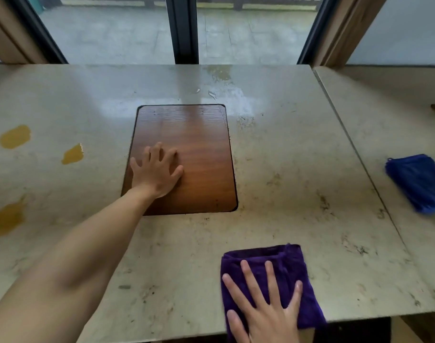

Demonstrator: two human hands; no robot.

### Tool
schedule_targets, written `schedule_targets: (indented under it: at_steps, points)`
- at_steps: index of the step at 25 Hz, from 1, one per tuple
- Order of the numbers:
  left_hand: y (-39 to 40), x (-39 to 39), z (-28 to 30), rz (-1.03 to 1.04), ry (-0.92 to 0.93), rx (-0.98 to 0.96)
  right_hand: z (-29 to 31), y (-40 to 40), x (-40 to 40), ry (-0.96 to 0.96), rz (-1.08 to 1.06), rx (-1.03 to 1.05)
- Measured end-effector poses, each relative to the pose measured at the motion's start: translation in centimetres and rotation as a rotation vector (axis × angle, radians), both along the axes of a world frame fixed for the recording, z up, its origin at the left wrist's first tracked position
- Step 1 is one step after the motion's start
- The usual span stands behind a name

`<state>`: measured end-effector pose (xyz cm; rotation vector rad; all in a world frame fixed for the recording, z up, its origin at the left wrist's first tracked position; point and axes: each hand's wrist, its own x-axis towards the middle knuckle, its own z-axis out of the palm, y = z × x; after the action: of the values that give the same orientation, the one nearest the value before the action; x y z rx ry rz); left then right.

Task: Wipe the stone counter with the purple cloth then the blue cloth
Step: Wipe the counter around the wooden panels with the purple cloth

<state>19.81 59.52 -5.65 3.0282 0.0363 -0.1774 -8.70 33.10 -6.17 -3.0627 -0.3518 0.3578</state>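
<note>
Two hands down flat. Nearest, right hand (263, 308) with fingers spread straight atop purple cloth (285, 268) at stone counter (298, 169) front edge. Farther, left hand (157, 172) splayed on inset wooden panel (201, 149). Blue cloth (418, 183) far right, untouched.

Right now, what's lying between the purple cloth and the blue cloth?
Head view: only bare, speckled stone counter and a seam between purple cloth and blue cloth.
</note>
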Motion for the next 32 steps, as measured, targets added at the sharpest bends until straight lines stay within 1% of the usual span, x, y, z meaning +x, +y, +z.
schedule_targets:
  at_steps: [3,6,8,10,12,14,17,19,21,24,26,28,30,32]
  points:
    - [1.6,1.2,-0.1,-0.037,-0.061,-0.009,-0.1,3.0,3.4,-0.022,-0.011,0.048]
    - [2.5,4.0,-0.5,-0.129,-0.130,0.020,-0.6,5.0,11.1,-0.104,-0.082,0.085]
    - [3.3,7.0,-0.4,-0.172,-0.108,0.039,-0.9,5.2,16.2,-0.123,-0.076,0.079]
    - [4.1,9.9,-0.6,-0.159,-0.049,0.041,-1.2,5.2,20.5,-0.134,-0.072,0.085]
    - [4.8,11.2,-1.0,-0.161,-0.029,0.063,-1.0,5.3,25.4,-0.171,-0.065,0.088]
    - [5.1,11.1,-1.6,-0.159,-0.048,0.066,-0.4,5.5,32.5,-0.159,-0.078,0.097]
    - [5.1,10.9,-1.7,-0.152,-0.036,0.056,-0.3,5.9,44.7,-0.055,-0.108,0.114]
    - [5.1,11.2,-1.6,-0.157,-0.032,0.054,-0.6,6.3,52.3,-0.055,-0.088,0.122]
    - [5.1,11.1,-1.7,-0.176,-0.048,0.050,-0.7,7.2,58.9,-0.047,-0.073,0.124]
    - [5.3,11.1,-1.8,-0.193,-0.063,0.055,-0.5,10.0,66.2,-0.021,-0.036,0.125]
    - [5.2,11.2,-1.8,-0.194,-0.063,0.057,-0.4,12.4,68.8,-0.015,0.014,0.134]
    - [5.2,11.3,-1.8,-0.187,-0.050,0.059,-0.2,14.1,69.2,-0.006,0.076,0.127]
    - [5.2,11.4,-1.6,-0.166,-0.031,0.063,0.0,14.6,67.1,0.014,0.151,0.130]
    - [5.1,11.3,-1.4,-0.142,-0.005,0.067,-0.2,14.2,63.1,-0.004,0.200,0.130]
